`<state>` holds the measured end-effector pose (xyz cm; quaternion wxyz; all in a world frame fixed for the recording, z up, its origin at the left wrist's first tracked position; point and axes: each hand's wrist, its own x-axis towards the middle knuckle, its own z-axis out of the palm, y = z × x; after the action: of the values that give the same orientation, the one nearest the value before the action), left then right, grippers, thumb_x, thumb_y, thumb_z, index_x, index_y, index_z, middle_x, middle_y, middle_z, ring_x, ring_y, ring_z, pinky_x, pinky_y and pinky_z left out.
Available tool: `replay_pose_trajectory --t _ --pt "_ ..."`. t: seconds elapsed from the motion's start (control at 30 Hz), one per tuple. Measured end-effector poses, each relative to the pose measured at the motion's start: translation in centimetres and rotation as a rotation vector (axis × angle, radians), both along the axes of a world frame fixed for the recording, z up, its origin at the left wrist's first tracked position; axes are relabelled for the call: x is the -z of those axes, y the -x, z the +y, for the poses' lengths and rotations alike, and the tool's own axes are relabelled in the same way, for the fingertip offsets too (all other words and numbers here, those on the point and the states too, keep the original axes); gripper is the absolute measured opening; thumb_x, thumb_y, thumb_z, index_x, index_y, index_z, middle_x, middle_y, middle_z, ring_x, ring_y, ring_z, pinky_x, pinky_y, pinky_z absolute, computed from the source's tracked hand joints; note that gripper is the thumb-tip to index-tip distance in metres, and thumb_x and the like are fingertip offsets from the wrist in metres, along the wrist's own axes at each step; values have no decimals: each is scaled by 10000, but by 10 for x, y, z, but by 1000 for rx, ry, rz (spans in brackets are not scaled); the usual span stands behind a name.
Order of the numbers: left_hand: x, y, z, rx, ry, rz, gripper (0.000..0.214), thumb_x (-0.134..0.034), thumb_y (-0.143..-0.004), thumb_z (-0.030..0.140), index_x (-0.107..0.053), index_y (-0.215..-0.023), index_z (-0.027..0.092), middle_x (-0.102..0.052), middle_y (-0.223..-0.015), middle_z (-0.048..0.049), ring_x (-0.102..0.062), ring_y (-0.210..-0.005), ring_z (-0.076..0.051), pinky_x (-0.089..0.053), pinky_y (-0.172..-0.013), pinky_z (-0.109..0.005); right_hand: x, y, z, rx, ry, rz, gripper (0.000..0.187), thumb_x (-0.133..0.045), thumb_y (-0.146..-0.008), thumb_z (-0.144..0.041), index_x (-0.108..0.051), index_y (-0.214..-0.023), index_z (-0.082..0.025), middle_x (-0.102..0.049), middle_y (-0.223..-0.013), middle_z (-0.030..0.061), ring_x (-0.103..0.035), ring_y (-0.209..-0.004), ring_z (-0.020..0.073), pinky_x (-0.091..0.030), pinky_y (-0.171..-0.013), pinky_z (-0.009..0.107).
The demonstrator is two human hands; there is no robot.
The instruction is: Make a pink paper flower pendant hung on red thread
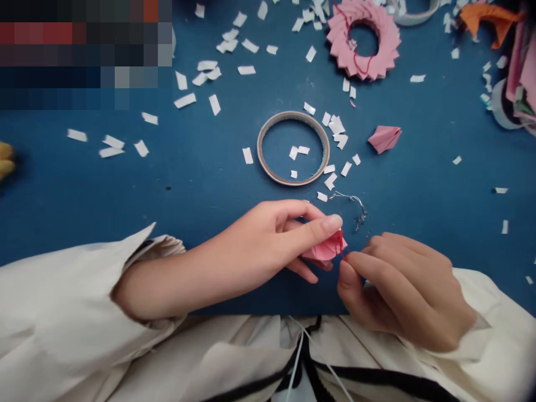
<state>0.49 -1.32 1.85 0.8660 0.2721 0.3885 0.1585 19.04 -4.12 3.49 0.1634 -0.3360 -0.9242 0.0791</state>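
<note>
My left hand (288, 234) pinches a small folded pink paper piece (329, 248) between thumb and fingers, just above the near table edge. My right hand (402, 285) meets it from the right, thumb and forefinger closed on a thin red thread (344, 254) at the piece's right tip. A bent bit of thin grey wire (354, 204) lies on the blue table (167, 184) just beyond my fingers. Both cream sleeves rest at the table's front.
A nearly used-up tape ring (293, 148) lies in the middle, with white paper scraps scattered around. A pink folded-paper wreath with red thread (363, 39) sits far right-centre. One loose pink folded piece (384, 138) lies right of the ring. Orange and pink paper items (489, 19) crowd the far right corner.
</note>
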Motion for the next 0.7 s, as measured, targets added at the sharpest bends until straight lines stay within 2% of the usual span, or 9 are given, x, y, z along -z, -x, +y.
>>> replay_pose_trajectory --t 0.17,0.37,0.43,0.6,0.67,0.7 --pt "1 -3 -1 -14 62 0 148 -586 -820 325 -633 -826 185 -638 -746 -2 -610 -702 -116 -548 -620 -216 -5 0 -2 -20 84 2 59 -578 -800 -132 -615 -769 -97 -545 -489 8 -465 -439 103 -468 -449 289" --pt "-2 -4 -1 -18 101 28 122 -599 -811 310 -636 -835 196 -637 -747 6 -599 -660 -105 -546 -601 -212 -14 3 -4 57 156 69 133 -583 -814 -159 -643 -702 -195 -613 -535 -16 -539 -481 103 -413 -407 250" --pt "-4 -4 -1 -11 100 44 122 -596 -811 311 -640 -851 204 -653 -774 1 -609 -669 -111 -547 -610 -215 -14 4 -2 74 158 85 127 -588 -806 -150 -657 -703 -177 -624 -537 -7 -538 -464 106 -389 -378 259" --pt "-8 -5 2 5 106 108 116 -617 -795 312 -653 -839 211 -682 -788 -2 -626 -677 -123 -548 -629 -216 -10 3 -2 104 251 97 88 -602 -799 -149 -647 -722 -147 -588 -491 -10 -503 -420 102 -429 -410 280" --pt "-8 -5 2 0 101 111 121 -615 -795 320 -657 -840 216 -683 -783 4 -629 -676 -126 -544 -609 -205 -8 -3 -5 155 294 96 79 -586 -824 -204 -641 -789 -158 -601 -526 -13 -513 -441 103 -432 -429 281" --pt "-7 -5 2 -3 99 111 124 -615 -796 323 -658 -846 219 -683 -784 6 -630 -681 -128 -544 -603 -202 -7 -8 -7 134 322 108 134 -587 -832 -295 -637 -844 -172 -611 -557 -18 -513 -451 100 -420 -422 277"
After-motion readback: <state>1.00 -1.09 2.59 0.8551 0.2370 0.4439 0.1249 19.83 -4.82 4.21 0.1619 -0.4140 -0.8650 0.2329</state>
